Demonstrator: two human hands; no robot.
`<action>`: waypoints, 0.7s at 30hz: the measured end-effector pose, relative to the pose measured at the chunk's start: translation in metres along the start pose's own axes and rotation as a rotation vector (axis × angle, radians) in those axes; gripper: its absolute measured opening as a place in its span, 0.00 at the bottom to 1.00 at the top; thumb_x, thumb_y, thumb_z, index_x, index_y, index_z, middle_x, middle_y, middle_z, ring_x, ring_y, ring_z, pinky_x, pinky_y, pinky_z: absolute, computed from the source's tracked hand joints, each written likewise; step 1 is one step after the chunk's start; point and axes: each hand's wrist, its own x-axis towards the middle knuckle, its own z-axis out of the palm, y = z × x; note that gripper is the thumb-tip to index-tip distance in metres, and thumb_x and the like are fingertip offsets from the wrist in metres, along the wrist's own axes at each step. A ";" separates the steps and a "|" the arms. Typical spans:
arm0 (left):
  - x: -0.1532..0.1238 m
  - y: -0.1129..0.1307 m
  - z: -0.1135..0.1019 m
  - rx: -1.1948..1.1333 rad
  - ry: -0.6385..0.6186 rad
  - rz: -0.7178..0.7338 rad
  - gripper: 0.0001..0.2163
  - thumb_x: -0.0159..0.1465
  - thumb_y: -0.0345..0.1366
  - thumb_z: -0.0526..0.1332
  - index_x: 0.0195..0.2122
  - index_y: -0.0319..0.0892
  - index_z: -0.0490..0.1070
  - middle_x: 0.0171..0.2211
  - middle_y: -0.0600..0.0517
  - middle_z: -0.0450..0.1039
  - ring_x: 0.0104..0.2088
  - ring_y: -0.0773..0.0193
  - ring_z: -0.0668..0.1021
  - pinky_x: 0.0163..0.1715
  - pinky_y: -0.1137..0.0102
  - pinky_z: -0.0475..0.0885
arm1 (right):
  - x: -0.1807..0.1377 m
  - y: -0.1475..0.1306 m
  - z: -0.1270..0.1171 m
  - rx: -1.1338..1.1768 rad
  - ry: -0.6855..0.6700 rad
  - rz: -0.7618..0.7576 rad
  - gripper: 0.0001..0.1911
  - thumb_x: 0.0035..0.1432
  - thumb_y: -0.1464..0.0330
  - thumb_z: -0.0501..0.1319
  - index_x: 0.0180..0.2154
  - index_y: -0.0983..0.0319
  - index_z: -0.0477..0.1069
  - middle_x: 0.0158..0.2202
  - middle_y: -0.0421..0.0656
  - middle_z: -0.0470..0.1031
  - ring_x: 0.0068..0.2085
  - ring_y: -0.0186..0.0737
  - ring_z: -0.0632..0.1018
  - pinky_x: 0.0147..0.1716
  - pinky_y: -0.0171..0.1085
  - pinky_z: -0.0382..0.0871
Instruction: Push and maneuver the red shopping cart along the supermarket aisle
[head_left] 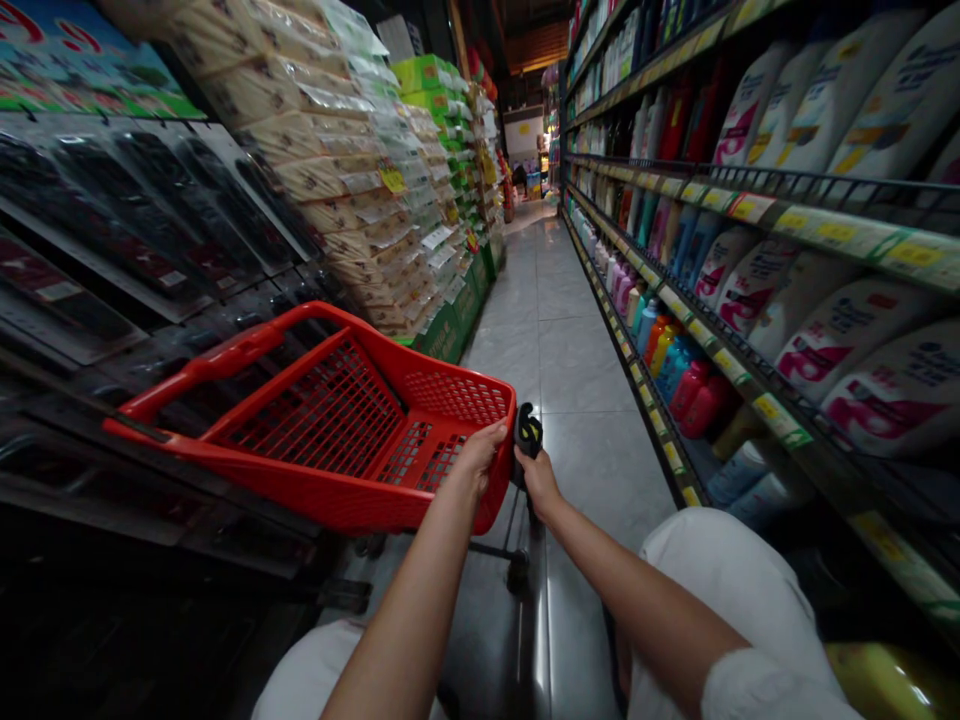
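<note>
A red plastic shopping basket [352, 420] on a wheeled frame stands in a shop aisle in front of me, tilted, with nothing visible inside. My left hand [480, 452] is closed over the basket's near right rim. Just to its right, my right hand [534, 470] grips the black cart handle [528, 432] that rises beside the basket. A red carrying handle [217, 362] lies across the basket's far left side.
Shelves of bottles and white refill pouches [810, 330] run along the right. On the left hang dark packaged goods [150, 230], with stacked packs [352, 170] and green boxes beyond. The grey tiled floor [555, 330] stretches ahead down the aisle.
</note>
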 end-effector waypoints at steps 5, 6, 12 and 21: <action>0.008 -0.002 0.010 0.102 0.063 0.101 0.05 0.58 0.32 0.63 0.35 0.39 0.76 0.29 0.49 0.78 0.35 0.59 0.79 0.43 0.65 0.73 | -0.011 0.015 0.002 -0.043 0.088 0.158 0.18 0.47 0.64 0.60 0.42 0.61 0.74 0.35 0.42 0.82 0.36 0.43 0.80 0.37 0.39 0.74; 0.006 0.001 0.009 0.119 0.046 0.109 0.05 0.57 0.32 0.64 0.34 0.38 0.76 0.28 0.49 0.78 0.36 0.58 0.79 0.44 0.65 0.72 | -0.008 0.008 0.003 -0.010 0.077 0.156 0.19 0.47 0.64 0.61 0.43 0.61 0.74 0.36 0.42 0.82 0.37 0.43 0.80 0.38 0.39 0.74; -0.027 0.037 -0.026 0.390 -0.313 0.012 0.11 0.54 0.30 0.67 0.40 0.43 0.78 0.31 0.53 0.79 0.42 0.58 0.78 0.43 0.69 0.70 | 0.006 -0.021 0.002 0.098 -0.015 0.013 0.22 0.47 0.60 0.65 0.45 0.61 0.74 0.43 0.45 0.81 0.46 0.46 0.80 0.47 0.43 0.73; -0.025 0.028 -0.042 0.505 -0.320 -0.016 0.06 0.54 0.27 0.67 0.34 0.40 0.80 0.22 0.56 0.72 0.24 0.68 0.68 0.28 0.75 0.62 | -0.013 -0.017 0.015 0.147 -0.036 0.091 0.21 0.47 0.61 0.64 0.44 0.61 0.74 0.40 0.44 0.82 0.41 0.46 0.81 0.43 0.43 0.75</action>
